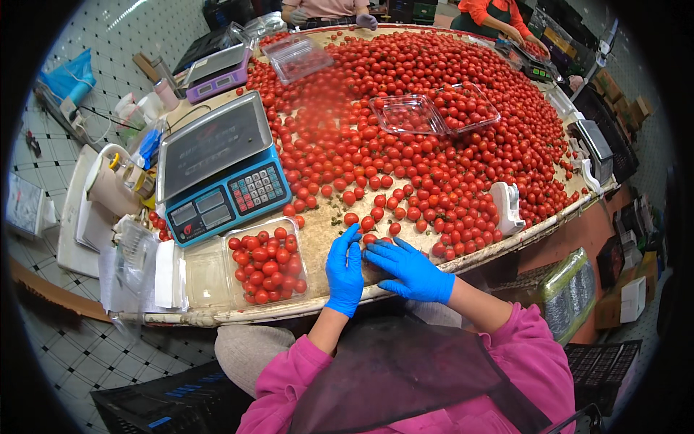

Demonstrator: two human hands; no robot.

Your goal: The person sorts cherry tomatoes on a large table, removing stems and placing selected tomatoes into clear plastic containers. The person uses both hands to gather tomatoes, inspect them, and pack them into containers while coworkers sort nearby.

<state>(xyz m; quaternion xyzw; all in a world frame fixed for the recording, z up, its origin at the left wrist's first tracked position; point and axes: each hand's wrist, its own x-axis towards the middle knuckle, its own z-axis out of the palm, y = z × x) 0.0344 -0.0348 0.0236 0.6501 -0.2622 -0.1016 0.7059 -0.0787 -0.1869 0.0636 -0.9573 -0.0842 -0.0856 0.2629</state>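
Both of my hands wear blue gloves and rest at the table's near edge. My left hand (346, 271) is upright with its fingers together, beside a few loose cherry tomatoes. My right hand (406, 268) lies palm down with its fingers spread over some tomatoes; whether it grips any is hidden. Ahead of both spreads a large heap of cherry tomatoes (434, 65). To the left stands an open clear plastic clamshell box (207, 282) with tomatoes in one half. Behind it is a blue digital scale (227, 200) with a bare metal pan.
Another open clamshell (409, 114) with tomatoes lies on the heap, and an upturned-looking clear box (297, 57) lies farther back. A white tape dispenser (507, 209) stands right. A purple scale (217, 76) is back left. Two co-workers stand across the table (488, 260).
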